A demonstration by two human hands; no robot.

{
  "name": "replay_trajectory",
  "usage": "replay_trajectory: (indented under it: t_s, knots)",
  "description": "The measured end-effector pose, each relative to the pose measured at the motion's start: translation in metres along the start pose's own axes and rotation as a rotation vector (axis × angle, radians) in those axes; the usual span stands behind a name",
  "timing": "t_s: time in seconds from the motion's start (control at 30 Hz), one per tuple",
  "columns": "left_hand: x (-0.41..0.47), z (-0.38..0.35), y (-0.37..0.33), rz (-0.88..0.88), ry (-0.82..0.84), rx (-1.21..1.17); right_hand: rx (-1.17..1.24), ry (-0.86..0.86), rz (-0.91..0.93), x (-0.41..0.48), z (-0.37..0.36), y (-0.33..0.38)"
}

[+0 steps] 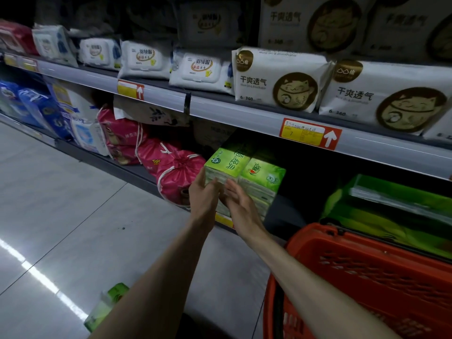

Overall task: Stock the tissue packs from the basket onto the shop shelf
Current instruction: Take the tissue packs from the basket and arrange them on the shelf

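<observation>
**Tissue pack at lower shelf: seating not yet complete**

The green tissue pack (226,165) sits at the front of the lower shelf (137,171), touching a second green pack (263,177) on its right. The left hand (204,192) grips its left front corner. The right hand (238,204) lies flat, fingers straight, against its front face. Recommended: push squarely with both hands, bring the 2 fronts flush, and avoid crushing the wrap. The basket (342,277) stands near, to the right.

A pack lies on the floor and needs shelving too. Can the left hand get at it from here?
Probably yes, once freed. The left hand holds a green tissue pack on the shelf; the floor pack lies beside that forearm, bare floor around it, nothing on top.
</observation>
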State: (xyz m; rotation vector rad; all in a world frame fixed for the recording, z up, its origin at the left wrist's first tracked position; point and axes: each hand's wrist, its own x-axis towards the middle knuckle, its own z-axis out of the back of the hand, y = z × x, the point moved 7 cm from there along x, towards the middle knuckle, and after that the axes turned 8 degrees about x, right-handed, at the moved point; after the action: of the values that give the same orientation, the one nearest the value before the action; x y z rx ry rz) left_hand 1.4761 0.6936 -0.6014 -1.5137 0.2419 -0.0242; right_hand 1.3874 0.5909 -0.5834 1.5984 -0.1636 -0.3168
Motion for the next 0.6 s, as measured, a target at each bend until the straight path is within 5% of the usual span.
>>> replay_trajectory:
  t_s: [0.23,0.43,0.6]
  knots:
    - [-0.038,-0.001,-0.045,0.035,0.061,0.043,-0.042,0.042,-0.021,-0.007,0.001,-0.006]
    - [-0.079,0.033,-0.058,0.047,0.245,0.383,-0.227,0.106,-0.053,-0.035,-0.001,-0.016]
    - [-0.093,0.125,-0.009,0.296,0.064,0.544,-0.389,0.228,-0.102,-0.066,-0.013,-0.03]
